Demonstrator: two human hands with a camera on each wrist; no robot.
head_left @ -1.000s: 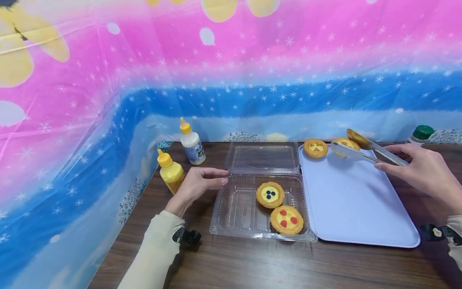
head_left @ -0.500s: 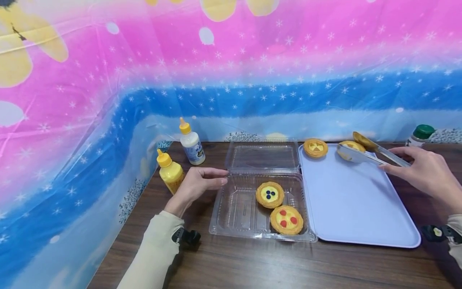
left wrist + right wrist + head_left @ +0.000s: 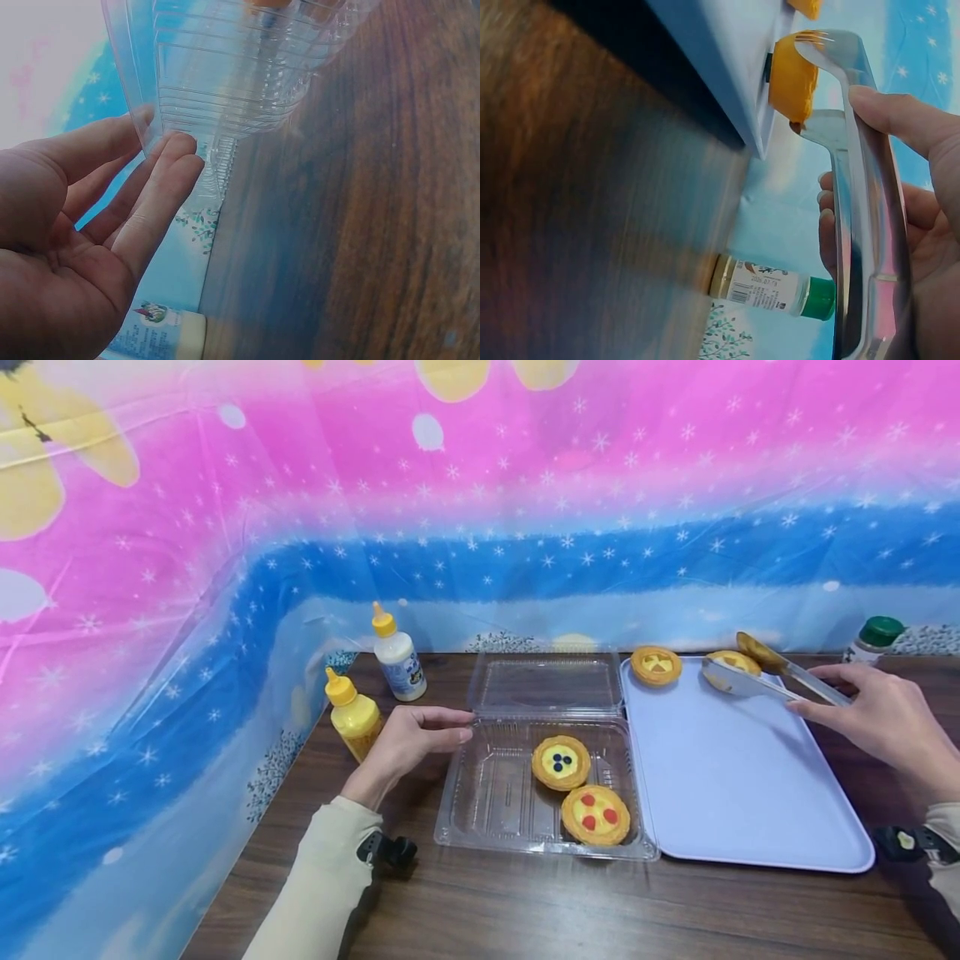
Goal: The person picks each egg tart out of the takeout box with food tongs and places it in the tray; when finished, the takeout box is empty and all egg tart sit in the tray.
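Observation:
My right hand (image 3: 873, 714) grips metal tongs (image 3: 862, 172), thumb on one arm and fingers round the other. Their tips stand either side of an egg tart (image 3: 791, 79) at the back of the pale lilac tray (image 3: 750, 785). Another tart (image 3: 656, 667) sits at the tray's back left corner. My left hand (image 3: 414, 739) pinches the rim of a clear plastic container (image 3: 217, 112) at its left side, near the hinge. Inside that container lie a tart with blueberry-like dots (image 3: 561, 763) and one with red pieces (image 3: 596, 816). The container's lid (image 3: 547, 685) lies folded back.
A yellow squeeze bottle (image 3: 355, 718) stands behind my left wrist, and a white bottle with a yellow cap (image 3: 401, 662) farther back. A green-capped shaker (image 3: 873, 639) stands beyond my right hand. A patterned cloth (image 3: 480, 510) hangs along the table's back.
The tongs and the tart between their tips have shifted slightly right along the tray's back, then stayed nearly still. My left hand and the container have not visibly moved.

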